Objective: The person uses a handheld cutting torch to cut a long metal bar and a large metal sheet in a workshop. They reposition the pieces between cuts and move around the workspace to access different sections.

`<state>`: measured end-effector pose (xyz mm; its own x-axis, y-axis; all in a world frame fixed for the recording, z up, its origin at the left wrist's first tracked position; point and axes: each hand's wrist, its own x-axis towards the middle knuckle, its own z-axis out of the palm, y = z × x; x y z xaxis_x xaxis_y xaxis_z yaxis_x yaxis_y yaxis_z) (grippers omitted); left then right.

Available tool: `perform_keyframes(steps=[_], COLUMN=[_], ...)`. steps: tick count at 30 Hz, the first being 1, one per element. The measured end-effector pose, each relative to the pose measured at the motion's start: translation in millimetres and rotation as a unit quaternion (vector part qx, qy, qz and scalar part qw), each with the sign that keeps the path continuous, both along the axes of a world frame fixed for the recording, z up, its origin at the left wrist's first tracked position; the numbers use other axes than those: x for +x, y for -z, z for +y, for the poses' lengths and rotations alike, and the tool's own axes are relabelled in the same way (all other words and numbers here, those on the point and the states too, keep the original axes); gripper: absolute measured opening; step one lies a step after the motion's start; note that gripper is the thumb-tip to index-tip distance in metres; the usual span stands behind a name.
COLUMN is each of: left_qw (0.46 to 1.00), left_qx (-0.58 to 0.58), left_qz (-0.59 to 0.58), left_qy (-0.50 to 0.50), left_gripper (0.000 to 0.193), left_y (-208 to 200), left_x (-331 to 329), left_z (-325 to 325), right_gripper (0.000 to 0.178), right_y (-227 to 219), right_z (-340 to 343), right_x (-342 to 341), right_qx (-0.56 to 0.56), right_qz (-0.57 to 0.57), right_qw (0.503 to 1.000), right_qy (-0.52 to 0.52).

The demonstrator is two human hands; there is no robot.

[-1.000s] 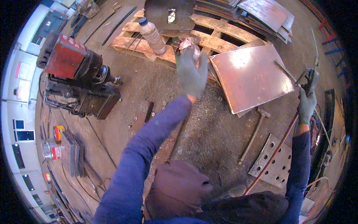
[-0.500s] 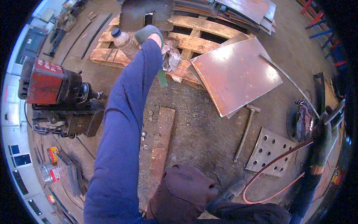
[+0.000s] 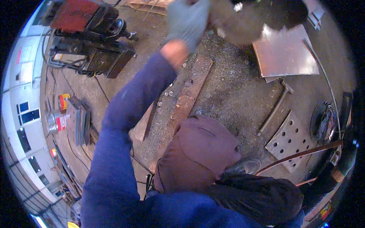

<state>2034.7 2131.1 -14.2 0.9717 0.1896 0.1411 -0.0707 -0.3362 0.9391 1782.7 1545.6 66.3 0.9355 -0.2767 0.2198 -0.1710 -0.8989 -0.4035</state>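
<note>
My left hand (image 3: 188,24), in a grey glove, is raised at the top of the view. Its fingers close on the edge of a large dark thing, probably a welding shield (image 3: 262,22), smeared by motion and cut off by the frame. At the far right rim my gloved right hand (image 3: 346,161) is in shadow, closed round what looks like a welding electrode holder. A long thin rod (image 3: 324,72) runs up from there across a metal sheet's edge. The reddish-brown cable (image 3: 300,155) trails from beside that hand past my shoe (image 3: 245,166).
Rusty metal sheets (image 3: 289,53), a hammer (image 3: 276,104) and a perforated plate (image 3: 291,140) lie on the right. A rusty bar (image 3: 192,91) stretches before my knee, round metal slugs (image 3: 170,94) beside it. Left stand a red-and-black machine (image 3: 91,34) and stacked plates (image 3: 78,119).
My left hand has come back from beside the pallet, its elbow now bent, bringing the dark shield close. My view has tilted down and left. The right hand sits lower at the rim.
</note>
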Motion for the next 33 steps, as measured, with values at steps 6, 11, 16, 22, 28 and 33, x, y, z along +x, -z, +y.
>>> perform_keyframes(steps=[6, 11, 16, 22, 28, 33], left_qw=[0.980, 0.947, 0.934, 0.972, 0.805, 0.832], left_qx=[-0.013, -0.091, -0.023, 0.198, 0.568, 0.513], left_qz=[0.157, 0.191, 0.266, 0.124, -0.014, 0.036], left_qy=[-0.120, -0.243, -0.236, -0.031, 0.171, 0.209], left_gripper=[0.028, 0.029, 0.036, 0.045, 0.087, 0.049], left_y=[-14, 68, 104, 39, 106, 115], left_x=[-173, -245, -272, -233, -67, -51], left_z=[100, 117, 106, 174, 263, 282], right_gripper=[0.046, 0.047, 0.046, 0.056, 0.055, 0.048], right_y=[3, -38, -54, -84, -75, -80], right_z=[-19, 57, 102, 170, 253, 226], right_x=[44, 48, 16, -32, -26, -30], right_qx=[0.033, 0.116, 0.090, 0.048, -0.036, -0.012], right_qz=[0.039, 0.095, 0.038, 0.174, 0.174, 0.154], right_qw=[0.996, 0.987, 0.993, 0.977, 0.970, 0.971], right_qy=[-0.075, -0.051, -0.062, -0.111, -0.164, -0.183])
